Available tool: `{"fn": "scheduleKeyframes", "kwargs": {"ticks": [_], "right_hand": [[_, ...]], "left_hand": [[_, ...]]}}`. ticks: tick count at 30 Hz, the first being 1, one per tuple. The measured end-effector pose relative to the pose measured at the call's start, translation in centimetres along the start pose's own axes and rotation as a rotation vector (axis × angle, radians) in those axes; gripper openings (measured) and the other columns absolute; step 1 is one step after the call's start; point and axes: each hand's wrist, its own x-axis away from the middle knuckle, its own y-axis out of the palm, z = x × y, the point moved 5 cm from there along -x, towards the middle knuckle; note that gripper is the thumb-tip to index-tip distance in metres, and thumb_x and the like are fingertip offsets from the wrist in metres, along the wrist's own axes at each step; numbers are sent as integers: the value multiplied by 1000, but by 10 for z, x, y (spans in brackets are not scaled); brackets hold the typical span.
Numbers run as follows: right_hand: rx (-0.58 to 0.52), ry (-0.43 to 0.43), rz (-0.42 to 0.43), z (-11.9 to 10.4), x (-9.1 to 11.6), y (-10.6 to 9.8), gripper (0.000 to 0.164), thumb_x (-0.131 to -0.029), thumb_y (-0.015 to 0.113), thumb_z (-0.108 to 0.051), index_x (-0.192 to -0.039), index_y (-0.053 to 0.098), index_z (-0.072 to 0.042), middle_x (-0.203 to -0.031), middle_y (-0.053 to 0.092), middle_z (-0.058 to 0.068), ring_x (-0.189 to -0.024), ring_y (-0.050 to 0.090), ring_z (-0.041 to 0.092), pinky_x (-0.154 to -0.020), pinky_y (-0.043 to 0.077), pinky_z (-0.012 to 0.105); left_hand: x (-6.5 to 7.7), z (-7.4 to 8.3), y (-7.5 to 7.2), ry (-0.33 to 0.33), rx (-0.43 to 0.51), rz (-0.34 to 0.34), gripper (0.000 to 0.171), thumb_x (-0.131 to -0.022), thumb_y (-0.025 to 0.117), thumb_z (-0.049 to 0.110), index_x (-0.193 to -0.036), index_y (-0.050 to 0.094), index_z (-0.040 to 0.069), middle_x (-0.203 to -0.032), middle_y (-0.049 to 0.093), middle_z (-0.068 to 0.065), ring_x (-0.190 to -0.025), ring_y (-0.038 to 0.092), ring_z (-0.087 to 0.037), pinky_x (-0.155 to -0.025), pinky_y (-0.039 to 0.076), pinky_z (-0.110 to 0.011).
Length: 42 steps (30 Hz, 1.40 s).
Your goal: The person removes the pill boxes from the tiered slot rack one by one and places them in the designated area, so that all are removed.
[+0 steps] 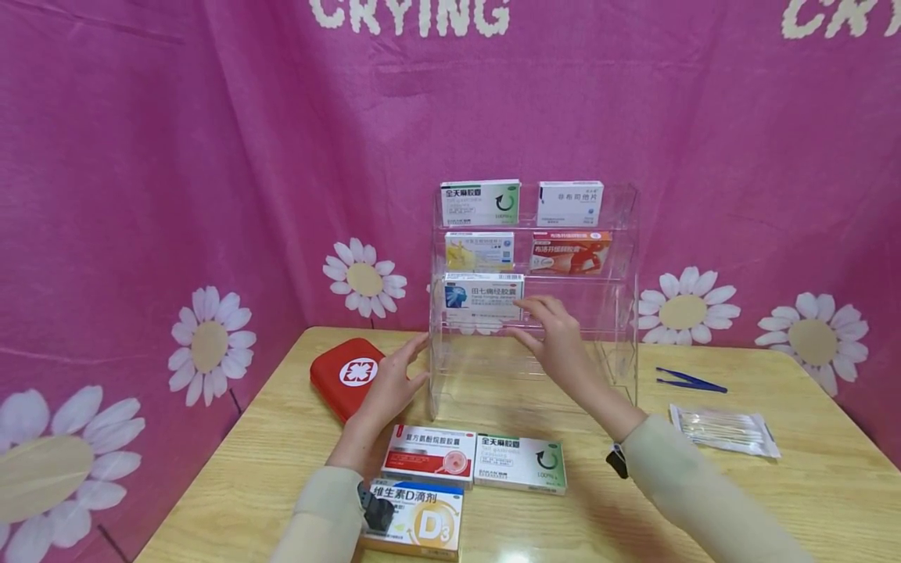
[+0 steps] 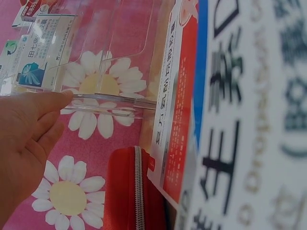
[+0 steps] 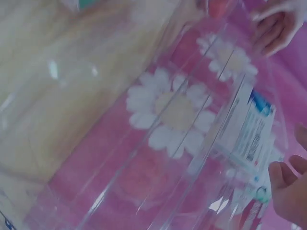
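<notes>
A clear acrylic tiered rack [image 1: 535,363] stands on the table with medicine boxes on its upper tiers. On its third tier sits a white and blue medicine box [image 1: 483,299], leaning back in its slot. My right hand [image 1: 559,336] is at this box's right edge, index fingertip right by it, thumb lower and apart. In the right wrist view, the right hand's loosely bent fingers [image 3: 283,175] show beside the box [image 3: 252,127]. My left hand [image 1: 390,383] is at the rack's left side, its extended fingers [image 2: 50,99] right at the clear edge.
Near the front lie a red and white box [image 1: 431,453], a green and white box [image 1: 519,463] and a vitamin D box [image 1: 422,520]. A red first-aid case [image 1: 338,371] sits left. Blue tweezers [image 1: 690,381] and a cotton swab pack [image 1: 725,430] lie right.
</notes>
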Motion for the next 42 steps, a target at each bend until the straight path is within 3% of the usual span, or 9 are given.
{"fn": "scheduleKeyframes", "kwargs": {"ticks": [9, 17, 24, 33, 42], "right_hand": [[29, 6, 10, 27, -24, 3, 44, -78, 79, -3, -119, 64, 6, -116, 63, 24, -111, 60, 39, -100, 53, 50], [77, 15, -95, 40, -36, 16, 44, -82, 75, 0, -125, 64, 0, -125, 62, 20, -115, 58, 37, -101, 53, 49], [78, 43, -139, 42, -37, 22, 37, -85, 71, 1, -121, 65, -2, -121, 63, 17, -115, 58, 34, -100, 54, 47], [32, 21, -73, 40, -40, 21, 21, -86, 69, 3, -107, 68, 0, -109, 64, 18, -106, 64, 35, -95, 57, 45], [-30, -14, 24, 41, -34, 8, 21, -82, 71, 7, -102, 69, 1, -106, 64, 18, -102, 66, 36, -90, 59, 46]], "left_hand": [[0, -1, 1, 14, 1, 4, 66, -84, 73, 0, -144, 47, 9, -140, 58, -13, -123, 61, -34, -102, 53, -45], [0, -2, 1, 10, 2, 1, 65, -85, 72, 0, -144, 47, 9, -140, 59, -13, -124, 61, -34, -101, 53, -44], [0, -2, 1, 10, 2, 2, 64, -85, 72, 0, -143, 47, 10, -140, 59, -12, -124, 61, -33, -101, 53, -44], [0, -1, 0, 7, 12, 6, 64, -84, 72, -1, -143, 48, 10, -140, 59, -12, -124, 61, -34, -102, 53, -44], [1, 0, -1, 32, 17, 16, 64, -83, 72, -2, -142, 48, 8, -139, 59, -14, -122, 62, -36, -101, 53, -45]]}}
